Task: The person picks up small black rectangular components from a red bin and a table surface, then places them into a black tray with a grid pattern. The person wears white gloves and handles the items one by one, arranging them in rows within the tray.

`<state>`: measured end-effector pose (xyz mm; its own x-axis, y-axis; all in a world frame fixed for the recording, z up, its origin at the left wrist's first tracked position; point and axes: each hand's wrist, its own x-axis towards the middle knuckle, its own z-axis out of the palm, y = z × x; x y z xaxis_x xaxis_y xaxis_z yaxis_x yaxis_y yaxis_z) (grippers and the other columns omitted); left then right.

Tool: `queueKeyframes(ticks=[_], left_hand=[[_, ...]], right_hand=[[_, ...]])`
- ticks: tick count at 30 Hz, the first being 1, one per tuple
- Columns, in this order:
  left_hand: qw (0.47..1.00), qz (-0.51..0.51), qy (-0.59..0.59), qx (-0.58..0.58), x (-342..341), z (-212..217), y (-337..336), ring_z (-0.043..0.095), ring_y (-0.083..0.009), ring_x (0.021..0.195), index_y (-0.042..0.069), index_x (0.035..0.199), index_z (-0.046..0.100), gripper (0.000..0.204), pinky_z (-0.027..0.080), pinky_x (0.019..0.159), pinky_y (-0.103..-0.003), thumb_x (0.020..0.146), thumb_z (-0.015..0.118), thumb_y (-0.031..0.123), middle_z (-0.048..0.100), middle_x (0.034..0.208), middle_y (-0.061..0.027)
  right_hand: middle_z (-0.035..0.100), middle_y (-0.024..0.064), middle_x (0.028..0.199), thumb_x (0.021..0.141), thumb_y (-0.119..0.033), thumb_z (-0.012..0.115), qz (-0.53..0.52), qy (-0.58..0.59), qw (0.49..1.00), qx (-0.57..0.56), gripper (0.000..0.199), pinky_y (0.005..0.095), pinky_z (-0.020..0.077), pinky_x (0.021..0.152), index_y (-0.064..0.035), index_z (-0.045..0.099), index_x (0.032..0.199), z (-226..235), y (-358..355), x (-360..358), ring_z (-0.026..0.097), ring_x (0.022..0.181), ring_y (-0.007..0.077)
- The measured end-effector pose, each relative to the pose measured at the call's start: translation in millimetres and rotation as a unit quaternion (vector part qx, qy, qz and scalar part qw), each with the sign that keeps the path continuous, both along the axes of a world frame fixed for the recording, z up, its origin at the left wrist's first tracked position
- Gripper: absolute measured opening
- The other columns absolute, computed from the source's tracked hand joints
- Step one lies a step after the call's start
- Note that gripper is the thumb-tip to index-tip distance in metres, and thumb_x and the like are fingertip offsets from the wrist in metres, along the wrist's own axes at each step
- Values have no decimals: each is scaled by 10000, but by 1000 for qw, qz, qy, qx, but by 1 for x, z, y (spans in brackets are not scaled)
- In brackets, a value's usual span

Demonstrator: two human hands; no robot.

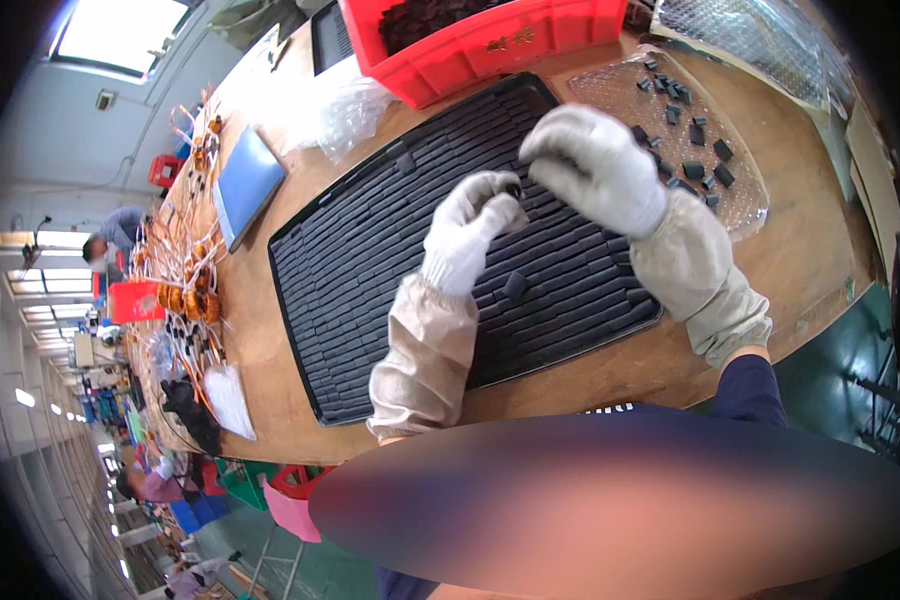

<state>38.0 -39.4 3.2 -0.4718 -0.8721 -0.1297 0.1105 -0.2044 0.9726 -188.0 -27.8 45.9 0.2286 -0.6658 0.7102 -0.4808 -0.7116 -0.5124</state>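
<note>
A black tray (pixel 322 408) lies on the table, filled with rows of small black rectangular blocks (pixel 370 270). Over its middle, my gloved left hand (pixel 470 222) is closed in a pinch on a small dark piece (pixel 513 189). To the right of it, above the tray's far right part, hovers my gloved right hand (pixel 592 168). Its fingers are curled and smeared by motion, so what they hold, if anything, cannot be made out. Two loose blocks lie on top of the rows: one block (pixel 515 286) near my left wrist, another block (pixel 405 162) farther back.
Beyond the tray stands a red bin (pixel 500 50) with dark pieces inside. Bubble wrap (pixel 745 195) at right carries several scattered black blocks (pixel 694 170). On the left are a blue folder (pixel 247 185) and white cables with orange coils (pixel 185 295). Other people work far left.
</note>
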Motion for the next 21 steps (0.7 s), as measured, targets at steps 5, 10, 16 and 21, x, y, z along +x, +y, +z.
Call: queueKeyframes(ticks=[5, 10, 16, 21], left_hand=[[962, -5, -215, -169, -45, 19, -80, 672, -141, 917, 19, 1248, 647, 319, 536, 874, -283, 977, 650, 188, 694, 1025, -52], [749, 82, -441, -489, -91, -31, -149, 610, -370, 1071, 216, 1049, 779, 262, 505, 950, -475, 830, 742, 355, 675, 1114, -132], [609, 42, -573, -547, -120, -42, -150, 566, -335, 1096, 273, 1008, 796, 218, 498, 895, -481, 830, 739, 386, 633, 1146, -73], [486, -10, -655, -578, -118, -43, -138, 566, -341, 1108, 253, 1124, 728, 271, 493, 870, -516, 871, 693, 341, 603, 1192, -118]], right_hand=[[709, 44, 1064, 920, -81, 716, -87, -218, 971, 46, 261, 255, 517, 869, -58, 673, 1176, 20, 1, -52, 650, 979, 101], [693, 80, 1093, 918, -72, 672, -149, -268, 944, 125, 273, 302, 522, 883, -69, 658, 1191, 41, 14, -75, 667, 971, 201], [700, 73, 1113, 961, -110, 651, -222, -61, 967, 109, 253, 292, 516, 889, -106, 643, 1213, 54, 23, -95, 675, 972, 233], [699, 104, 1088, 956, -215, 643, -337, 144, 923, 115, 231, 357, 545, 881, -121, 680, 1164, 20, -7, -122, 685, 999, 245]])
